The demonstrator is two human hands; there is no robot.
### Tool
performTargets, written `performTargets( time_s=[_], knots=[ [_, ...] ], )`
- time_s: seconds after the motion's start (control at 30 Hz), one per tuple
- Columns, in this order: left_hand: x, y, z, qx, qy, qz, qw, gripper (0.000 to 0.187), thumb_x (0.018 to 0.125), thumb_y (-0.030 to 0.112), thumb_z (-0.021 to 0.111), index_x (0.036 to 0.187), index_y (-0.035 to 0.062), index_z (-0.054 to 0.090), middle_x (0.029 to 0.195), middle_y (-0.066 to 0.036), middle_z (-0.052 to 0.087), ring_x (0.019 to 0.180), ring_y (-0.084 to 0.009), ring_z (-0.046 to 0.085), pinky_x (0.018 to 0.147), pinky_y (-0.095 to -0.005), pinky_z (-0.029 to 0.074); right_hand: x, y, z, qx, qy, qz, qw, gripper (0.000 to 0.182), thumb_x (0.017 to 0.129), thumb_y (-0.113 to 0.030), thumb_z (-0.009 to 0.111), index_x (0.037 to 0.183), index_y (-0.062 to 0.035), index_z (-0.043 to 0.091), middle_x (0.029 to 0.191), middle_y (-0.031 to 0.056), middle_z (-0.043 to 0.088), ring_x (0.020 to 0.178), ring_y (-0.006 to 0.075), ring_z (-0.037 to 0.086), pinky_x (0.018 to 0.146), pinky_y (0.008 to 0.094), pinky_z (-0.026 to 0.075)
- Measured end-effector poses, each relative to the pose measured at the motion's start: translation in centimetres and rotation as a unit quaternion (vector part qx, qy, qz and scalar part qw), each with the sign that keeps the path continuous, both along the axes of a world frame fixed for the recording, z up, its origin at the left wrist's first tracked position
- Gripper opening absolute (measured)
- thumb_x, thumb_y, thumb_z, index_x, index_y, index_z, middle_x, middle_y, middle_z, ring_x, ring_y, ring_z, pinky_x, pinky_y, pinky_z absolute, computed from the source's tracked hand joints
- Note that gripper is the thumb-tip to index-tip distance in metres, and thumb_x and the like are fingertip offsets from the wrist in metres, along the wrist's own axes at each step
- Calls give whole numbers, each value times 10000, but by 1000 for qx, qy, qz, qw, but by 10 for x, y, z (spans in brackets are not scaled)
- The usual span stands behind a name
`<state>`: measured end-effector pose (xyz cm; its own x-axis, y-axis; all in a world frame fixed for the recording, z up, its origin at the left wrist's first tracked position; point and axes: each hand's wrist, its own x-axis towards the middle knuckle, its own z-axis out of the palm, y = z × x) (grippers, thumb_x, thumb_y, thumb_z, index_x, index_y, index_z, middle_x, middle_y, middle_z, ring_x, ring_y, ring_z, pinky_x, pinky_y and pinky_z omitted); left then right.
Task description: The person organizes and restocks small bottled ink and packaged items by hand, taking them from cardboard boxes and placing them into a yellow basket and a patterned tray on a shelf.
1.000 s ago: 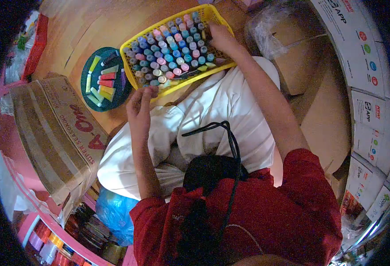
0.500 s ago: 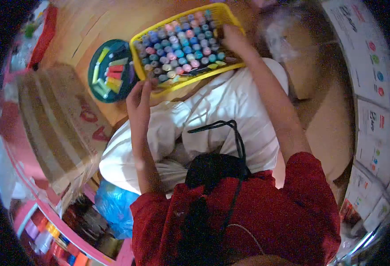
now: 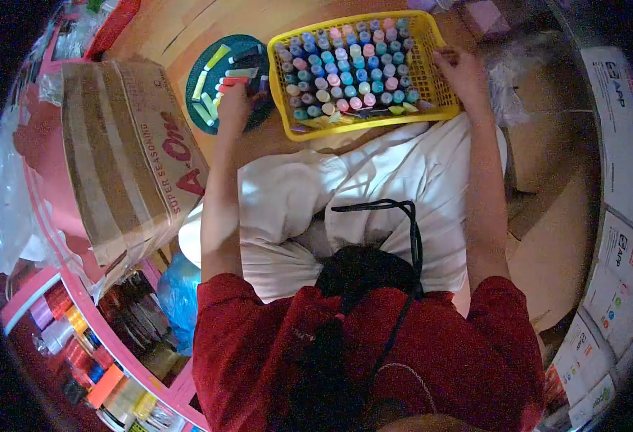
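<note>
My left hand (image 3: 235, 106) is over the lower part of a dark green round tray (image 3: 196, 68), right by its red tubes (image 3: 234, 81). The back of the hand hides the fingertips and whatever lies beneath them. Yellow and pale green tubes (image 3: 200, 85) lie around the tray's left side. At the right end of a yellow plastic basket (image 3: 363, 128), my right hand (image 3: 462, 72) has its fingers closed on the rim. Rows of small capped bottles (image 3: 345, 72) in blue, teal, pink and grey stand upright in the basket.
A brown cardboard box (image 3: 125, 151) stands at the left, above a pink-edged shelf (image 3: 143, 367) with colored spools. A blue plastic bag (image 3: 179, 295) sits beside my leg. White printed boxes (image 3: 622, 158) line the right side, near clear plastic wrap (image 3: 511, 93).
My left hand has moved from the basket's near left corner onto the round tray. My right hand stays at the basket's right end. The whole view has shifted.
</note>
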<state>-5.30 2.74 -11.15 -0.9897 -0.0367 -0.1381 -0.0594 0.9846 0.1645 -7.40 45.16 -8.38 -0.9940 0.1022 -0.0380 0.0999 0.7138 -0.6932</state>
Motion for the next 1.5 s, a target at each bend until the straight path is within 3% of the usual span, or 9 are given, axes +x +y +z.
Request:
performTargets(
  time_s=[0.2,0.3,0.4,0.67,0.87,1.07,1.2,1.3,1.5],
  knots=[
    [-1,-1,-21,-5,54,16,998,345,718,314,647,889,18,610,793,-233,605,752,-367,598,667,-431,477,-2,8,-10,-17,74,-59,995,262,774,-262,598,942,-61,612,812,138,642,740,278,627,682,374,482],
    [-2,-2,20,105,-2,70,992,343,744,299,637,892,-9,624,760,-186,629,705,-293,628,632,-366,487,4,6,-4,-88,155,-85,980,226,776,-230,602,952,-90,613,796,120,641,706,275,623,669,364,484],
    [21,49,87,432,-27,132,891,349,775,302,622,890,-27,637,727,-91,636,644,-170,614,593,-277,474,28,-7,17,-146,191,-49,969,221,771,-212,615,979,-136,613,793,102,637,707,273,614,681,356,485],
    [26,190,132,471,-218,-43,854,378,776,339,623,799,-38,646,654,-44,612,565,-94,555,552,-213,450,63,-33,52,-50,292,242,924,396,698,-108,665,1084,-156,590,961,66,598,921,248,564,831,325,443],
    [15,220,124,470,-229,-72,849,427,786,393,594,764,-31,637,652,-62,617,549,-93,569,474,-188,425,59,-22,37,-25,283,193,939,309,736,-162,626,1044,-162,602,975,74,584,893,274,572,790,332,469],
    [14,199,106,492,-153,0,857,377,842,358,518,869,-1,630,695,-46,605,501,-81,526,424,-192,391,31,-5,-10,21,42,45,998,293,658,-57,662,949,-78,637,851,145,628,807,283,609,749,350,481],
    [21,180,97,489,-135,1,861,293,867,257,488,949,8,617,747,-25,581,511,-66,490,469,-191,395,19,-12,-43,86,80,80,990,244,644,-64,667,886,-46,638,819,162,624,794,314,604,746,379,473],
    [37,179,108,505,-115,17,855,262,874,214,475,950,6,615,765,-14,572,570,-55,492,507,-189,391,15,-16,-44,105,41,115,987,158,702,-10,499,831,10,590,836,242,584,828,383,573,724,445,463],
    [41,170,110,506,-105,13,856,236,881,193,469,925,14,615,751,10,545,656,-37,464,548,-169,344,11,-25,-34,141,24,130,981,267,677,17,545,943,26,516,858,249,577,843,380,573,740,434,460]
  ],
)
